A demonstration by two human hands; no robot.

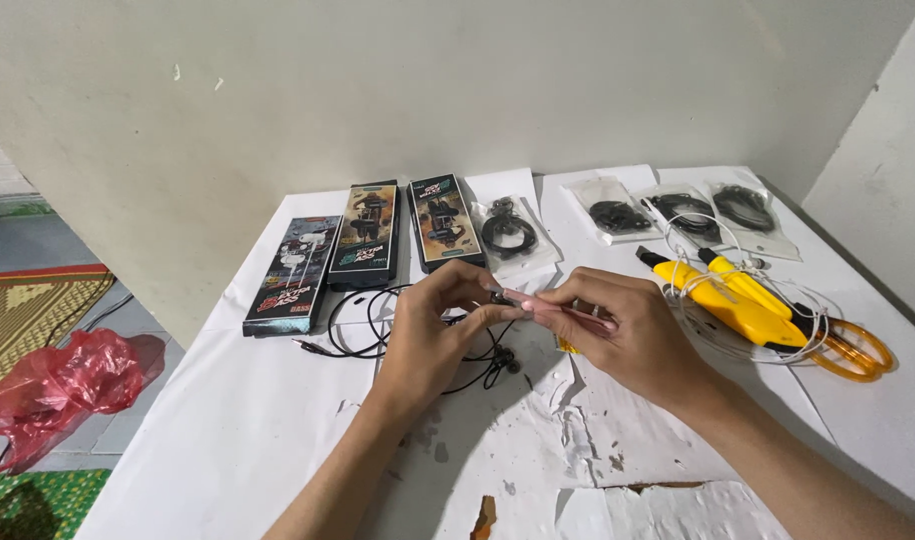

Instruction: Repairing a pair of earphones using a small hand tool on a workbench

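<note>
Over the middle of a white paper-covered table (pixel 228 430), my left hand (pixel 433 335) pinches a black earphone cable (pixel 363 325) near one earbud. My right hand (pixel 618 335) grips a thin pinkish tool (pixel 548 305) whose tip meets the fingers of my left hand. The rest of the cable loops on the table under and to the left of my left hand, with its plug (pixel 313 347) lying at the left. What exactly sits between the fingertips is too small to tell.
Three dark printed boxes (pixel 363 235) lie in a row at the back. Several clear bags with black cables (pixel 678 210) lie behind. Yellow tools (pixel 733 300), white wire and orange-handled scissors (pixel 853 350) lie at right. A red plastic bag (pixel 63 385) lies on the floor, left.
</note>
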